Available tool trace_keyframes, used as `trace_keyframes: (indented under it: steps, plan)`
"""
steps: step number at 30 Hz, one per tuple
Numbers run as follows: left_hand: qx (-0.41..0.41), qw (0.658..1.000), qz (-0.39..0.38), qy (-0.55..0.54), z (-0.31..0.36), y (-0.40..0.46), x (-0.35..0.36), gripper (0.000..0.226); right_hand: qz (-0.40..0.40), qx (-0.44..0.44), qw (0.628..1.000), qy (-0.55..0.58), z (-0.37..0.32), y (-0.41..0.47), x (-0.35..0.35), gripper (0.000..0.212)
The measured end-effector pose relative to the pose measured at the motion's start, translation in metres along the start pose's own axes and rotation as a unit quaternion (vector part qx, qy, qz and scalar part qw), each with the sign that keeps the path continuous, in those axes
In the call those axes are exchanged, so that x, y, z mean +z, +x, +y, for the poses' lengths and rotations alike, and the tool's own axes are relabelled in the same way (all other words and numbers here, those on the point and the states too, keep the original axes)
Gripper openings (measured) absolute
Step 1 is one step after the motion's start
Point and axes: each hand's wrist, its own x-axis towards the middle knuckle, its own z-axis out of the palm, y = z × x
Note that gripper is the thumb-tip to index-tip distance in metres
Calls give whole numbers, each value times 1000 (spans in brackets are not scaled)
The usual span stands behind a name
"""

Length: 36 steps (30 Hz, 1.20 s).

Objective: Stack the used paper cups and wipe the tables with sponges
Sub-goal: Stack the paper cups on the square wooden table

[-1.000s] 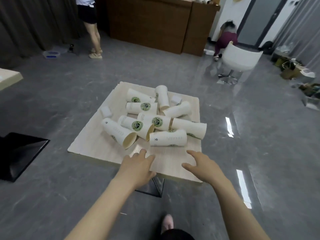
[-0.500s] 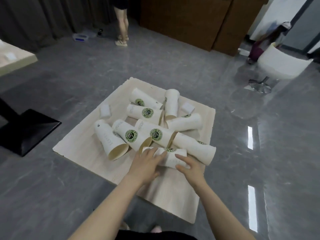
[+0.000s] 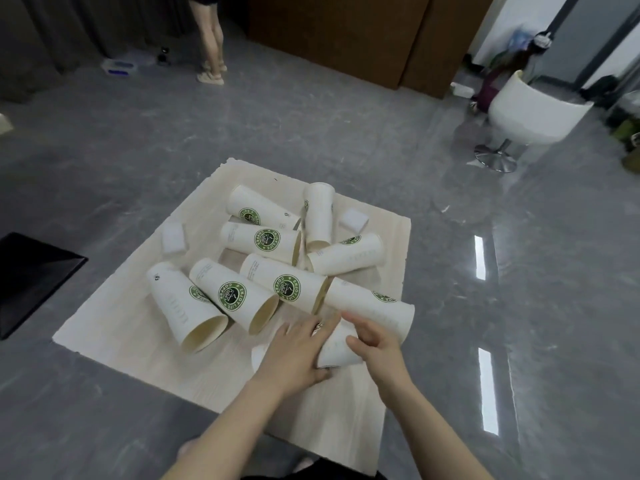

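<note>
Several white paper cups with green logos lie on their sides on a light wooden table (image 3: 114, 320). Both my hands are on the nearest cup (image 3: 337, 348), which lies near the table's front edge. My left hand (image 3: 294, 355) wraps over its left part and hides most of it. My right hand (image 3: 375, 344) grips its right end with curled fingers. Another cup (image 3: 367, 306) lies just behind them. Two white sponges sit on the table, one at the left (image 3: 173, 237), one at the back right (image 3: 353, 220).
A white swivel chair (image 3: 530, 112) stands at the back right. A black table base (image 3: 31, 271) lies on the grey floor at the left. A person's legs (image 3: 211, 39) stand far back, in front of a brown wooden counter (image 3: 346, 32).
Both hands moved forward from the table's front edge onto the nearest cup and closed round it. The cup has been pulled a little nearer and turned. The view has tilted down.
</note>
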Motion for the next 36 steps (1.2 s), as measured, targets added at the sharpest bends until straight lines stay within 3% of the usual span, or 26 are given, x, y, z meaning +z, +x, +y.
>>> trace_keyframes:
  steps: [4, 6, 8, 10, 13, 17, 24, 36]
  plan:
    - [-30, 999, 24, -19, 10, 1, 8, 102, -10, -44, 998, -33, 11, -3, -6, 39]
    - [-48, 998, 28, -6, 8, -2, 10, 103, 89, -118, 985, -93, 15, -4, -17, 38]
    - [-73, 997, 19, -11, 5, -6, 10, 103, 221, -177, 945, -162, 14, -5, -32, 41]
    - [-90, 996, 25, -10, 2, -11, 11, 103, 267, -143, 936, -180, 15, -1, -48, 45]
    - [-101, 994, 35, -6, -2, -18, 12, 103, 230, -51, 960, -150, 20, 10, -61, 51]
    - [-111, 993, 45, -2, -2, -24, 11, 100, 179, -1, 983, -43, 19, 16, -61, 48]
    - [-110, 993, 48, -1, -3, -28, 9, 99, 234, 28, 972, 5, 19, 22, -56, 47]
    - [-125, 991, 24, 51, -9, -25, 26, 105, 304, -55, 951, 29, 15, 5, -89, 42]
